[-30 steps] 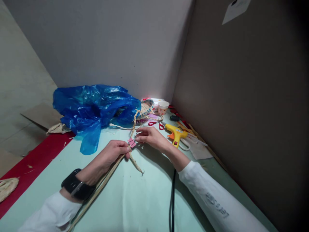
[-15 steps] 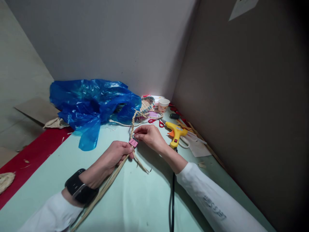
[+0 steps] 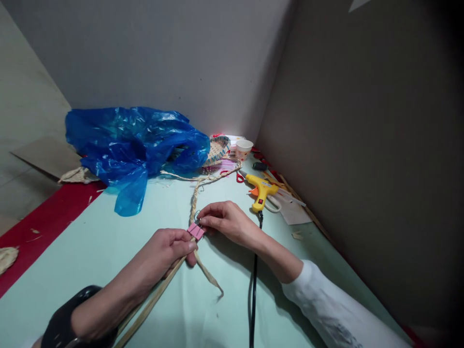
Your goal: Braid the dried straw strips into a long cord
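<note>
A pink binder clip (image 3: 196, 231) sits across a braided straw cord (image 3: 195, 200), which runs away from me over the table. My left hand (image 3: 170, 251) is closed on the loose straw strands (image 3: 148, 307) just below the clip, thumb on top. My right hand (image 3: 228, 220) pinches the clip's wire handle from the right side. One short strand end (image 3: 209, 275) hangs free toward me, past my left fingers. The far end of the cord bends right near a woven basket-like piece (image 3: 219, 147).
A crumpled blue plastic bag (image 3: 137, 140) lies at the back left. On the right are a yellow glue gun (image 3: 264, 191) with a black cable (image 3: 254, 290), scissors with white handles (image 3: 273, 204), and a paper cup (image 3: 244, 150). Grey panels (image 3: 174, 53) stand behind.
Both hands have come nearer to me with the clip and the cord, which now lies straighter. The view has shifted slightly. Both hands keep their grip.
</note>
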`<control>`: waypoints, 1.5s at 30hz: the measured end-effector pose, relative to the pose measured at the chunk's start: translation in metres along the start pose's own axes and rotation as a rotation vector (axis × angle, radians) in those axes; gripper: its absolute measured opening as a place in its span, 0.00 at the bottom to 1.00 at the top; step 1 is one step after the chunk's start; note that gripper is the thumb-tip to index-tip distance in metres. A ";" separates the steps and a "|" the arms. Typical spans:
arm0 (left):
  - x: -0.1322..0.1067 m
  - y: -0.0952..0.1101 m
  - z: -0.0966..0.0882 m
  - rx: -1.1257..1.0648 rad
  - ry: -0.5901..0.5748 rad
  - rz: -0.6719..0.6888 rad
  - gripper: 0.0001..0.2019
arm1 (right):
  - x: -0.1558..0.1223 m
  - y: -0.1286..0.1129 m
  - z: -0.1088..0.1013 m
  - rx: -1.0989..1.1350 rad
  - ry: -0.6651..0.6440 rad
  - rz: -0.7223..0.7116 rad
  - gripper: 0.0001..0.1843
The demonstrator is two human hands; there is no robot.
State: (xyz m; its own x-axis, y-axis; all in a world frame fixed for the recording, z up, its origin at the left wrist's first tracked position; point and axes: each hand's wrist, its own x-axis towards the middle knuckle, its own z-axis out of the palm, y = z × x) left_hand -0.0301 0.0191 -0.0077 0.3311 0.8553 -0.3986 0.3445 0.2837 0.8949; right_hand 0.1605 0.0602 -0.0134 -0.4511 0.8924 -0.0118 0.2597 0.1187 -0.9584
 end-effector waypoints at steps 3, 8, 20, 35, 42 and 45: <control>-0.006 0.000 0.003 0.013 -0.004 0.001 0.16 | -0.009 -0.003 0.004 -0.063 0.003 -0.021 0.10; -0.014 0.001 0.006 0.010 0.016 0.030 0.15 | -0.019 -0.019 -0.001 -0.217 0.025 -0.019 0.10; -0.025 -0.007 0.003 -0.073 -0.019 0.014 0.17 | -0.017 -0.019 0.000 -0.439 -0.075 -0.165 0.13; 0.001 0.012 -0.021 -0.437 0.111 0.029 0.12 | 0.012 -0.016 -0.009 0.564 -0.056 0.110 0.14; 0.026 0.022 -0.031 -0.503 -0.041 0.079 0.09 | 0.028 -0.013 -0.017 0.417 -0.143 -0.027 0.19; 0.040 0.028 -0.032 -0.511 -0.109 0.103 0.09 | 0.031 -0.013 -0.020 0.426 -0.115 -0.010 0.16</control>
State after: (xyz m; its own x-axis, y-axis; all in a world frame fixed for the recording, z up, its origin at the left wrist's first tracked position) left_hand -0.0357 0.0750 0.0076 0.4391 0.8476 -0.2979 -0.1575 0.3990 0.9033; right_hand 0.1602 0.0955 0.0046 -0.5503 0.8349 -0.0101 -0.1093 -0.0840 -0.9905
